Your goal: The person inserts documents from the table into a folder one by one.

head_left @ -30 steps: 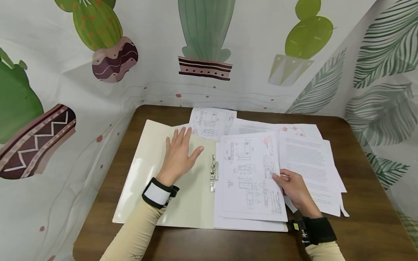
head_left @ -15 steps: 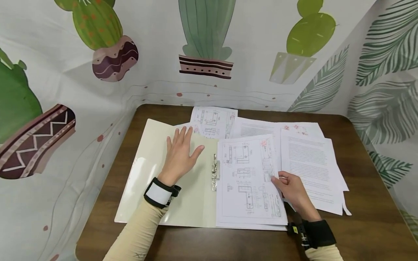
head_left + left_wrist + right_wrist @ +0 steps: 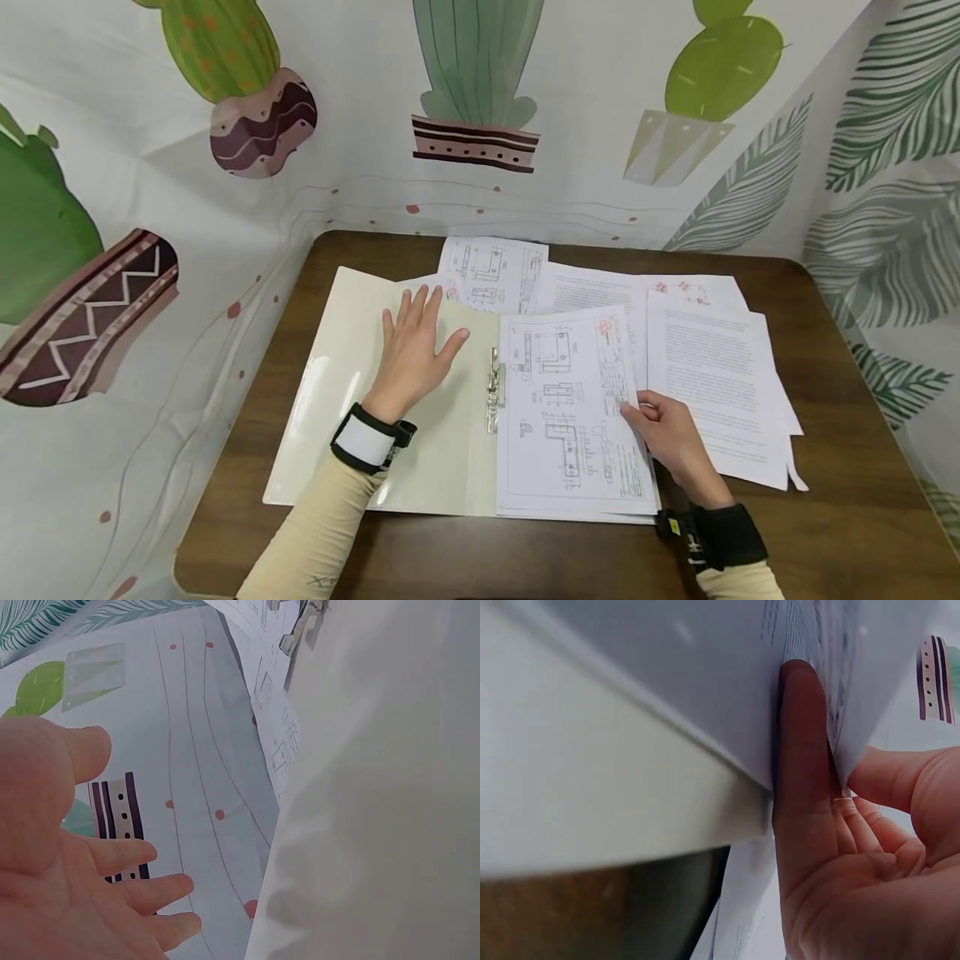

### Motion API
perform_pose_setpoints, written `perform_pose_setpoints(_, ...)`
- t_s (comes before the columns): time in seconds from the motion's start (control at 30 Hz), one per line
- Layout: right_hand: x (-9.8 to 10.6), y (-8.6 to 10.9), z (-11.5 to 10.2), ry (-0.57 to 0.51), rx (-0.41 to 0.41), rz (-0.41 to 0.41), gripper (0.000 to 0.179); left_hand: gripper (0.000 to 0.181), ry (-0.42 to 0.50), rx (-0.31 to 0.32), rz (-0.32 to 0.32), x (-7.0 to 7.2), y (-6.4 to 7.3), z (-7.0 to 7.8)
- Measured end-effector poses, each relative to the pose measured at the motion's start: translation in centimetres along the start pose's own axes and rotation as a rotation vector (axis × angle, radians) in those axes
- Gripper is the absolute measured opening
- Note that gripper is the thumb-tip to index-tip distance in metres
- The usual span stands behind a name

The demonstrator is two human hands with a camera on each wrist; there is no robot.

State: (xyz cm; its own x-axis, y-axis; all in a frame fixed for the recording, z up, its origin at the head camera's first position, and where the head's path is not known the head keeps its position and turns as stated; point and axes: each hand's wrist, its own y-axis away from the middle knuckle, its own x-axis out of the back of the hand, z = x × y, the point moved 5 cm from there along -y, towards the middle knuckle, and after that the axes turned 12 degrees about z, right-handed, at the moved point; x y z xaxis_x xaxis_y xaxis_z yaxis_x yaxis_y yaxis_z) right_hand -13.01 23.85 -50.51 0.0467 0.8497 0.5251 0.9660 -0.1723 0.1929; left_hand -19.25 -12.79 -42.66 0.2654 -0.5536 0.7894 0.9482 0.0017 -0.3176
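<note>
A cream lever-arch folder (image 3: 330, 417) lies spread on the table, its metal clip (image 3: 492, 392) near the spine. Over the left cover, my left hand (image 3: 411, 354) is held with fingers spread and grips nothing. In the left wrist view that hand (image 3: 82, 855) appears apart from the cover (image 3: 390, 810). My right hand (image 3: 671, 433) pinches the right edge of a technical drawing sheet (image 3: 562, 400), thumb on top. The right wrist view has the thumb (image 3: 892, 778) on one side of the paper (image 3: 870, 667) and the index finger (image 3: 802, 750) on the other. Sheets lie beneath the drawing.
Printed text pages (image 3: 712, 375) overlap in a loose pile to the right. Another drawing sheet (image 3: 491, 271) lies behind the folder. A cactus-patterned cloth (image 3: 337, 100) hangs behind the brown table (image 3: 847, 467).
My right hand has brought the drawing sheet slightly left and down, so it lies more squarely over the sheets beneath. My left hand stays nearly still. The view has tilted slightly.
</note>
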Motion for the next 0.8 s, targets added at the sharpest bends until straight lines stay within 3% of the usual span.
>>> perform_pose_setpoints(0.23,-0.23,0.0,-0.04,0.086,0.021,0.033,0.035,0.077,0.001,-0.003,-0.009,-0.3,-0.12,0.11)
perform_pose_setpoints(0.53,-0.07,0.11,-0.69,0.275,0.14,0.093,0.04,0.077,0.005,-0.004,-0.008,-0.2,-0.08,0.31)
perform_pose_setpoints(0.8,-0.23,0.14,-0.92,0.355,0.172,0.107,0.049,0.076,0.009,-0.003,-0.009,-0.49,-0.19,0.06)
